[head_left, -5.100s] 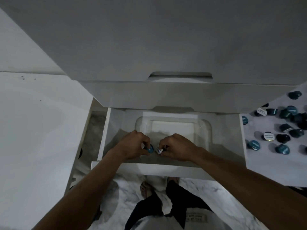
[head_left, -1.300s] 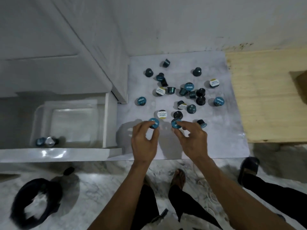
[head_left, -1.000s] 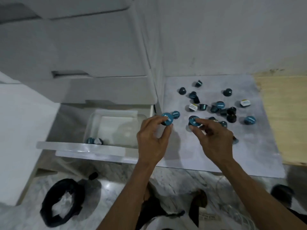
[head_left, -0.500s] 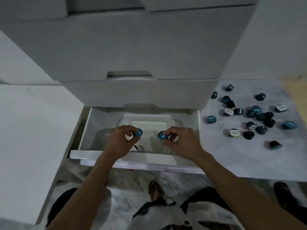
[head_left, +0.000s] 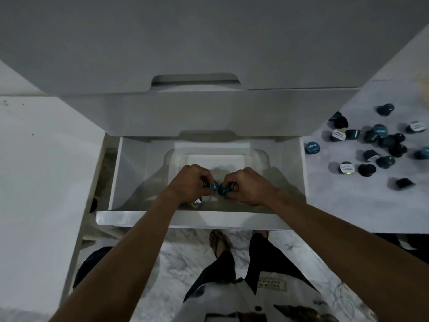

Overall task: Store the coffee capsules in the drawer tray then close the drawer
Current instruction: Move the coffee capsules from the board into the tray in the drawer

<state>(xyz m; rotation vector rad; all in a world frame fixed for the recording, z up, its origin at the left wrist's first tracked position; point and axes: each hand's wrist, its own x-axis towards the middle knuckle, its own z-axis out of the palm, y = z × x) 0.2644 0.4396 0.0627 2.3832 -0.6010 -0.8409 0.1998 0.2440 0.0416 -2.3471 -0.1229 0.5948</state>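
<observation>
I have both hands down in the open drawer (head_left: 299, 173), over the near end of the clear tray (head_left: 255, 156). My left hand (head_left: 190, 182) pinches a blue capsule (head_left: 213, 186) between thumb and curled fingers; my right hand (head_left: 246, 185) does the same with a second capsule (head_left: 224, 188). The two capsules sit just beside each other, low above the tray floor, and I judge neither is let go yet.

Below my left hand I see at least one stored capsule (head_left: 196, 204) lying at the tray's near edge; my wrist hides whatever else is there, so I cannot give a count.

Most of the job is still ahead, by my reading. A loose heap of capsules (head_left: 380, 141) lies on the mat (head_left: 348, 205) to the right of the drawer, well apart from the tray, well over a dozen of them, some on their sides, some lid up. Each trip carries only two, so many trips remain. The drawer stands pulled fully out, and closing it comes last, once the mat has no capsules left.
</observation>
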